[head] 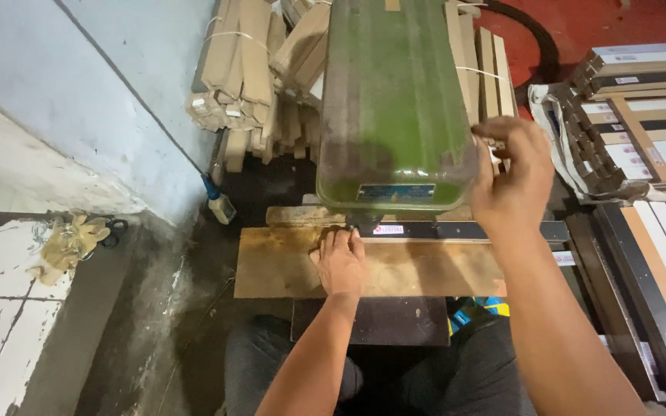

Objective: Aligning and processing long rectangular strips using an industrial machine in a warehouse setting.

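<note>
Under the green machine head (393,108), at the back edge of the plywood table (287,266), the left hand (339,262) presses a dark strip (464,229) with fingers flat and close together. The right hand (512,173) is curled at the machine's right side, perhaps on a small control. I judge the strip must stay steady. Wood bundles (244,69) lean on the blue wall (79,92); stacked strips (641,115) lie right.
</note>
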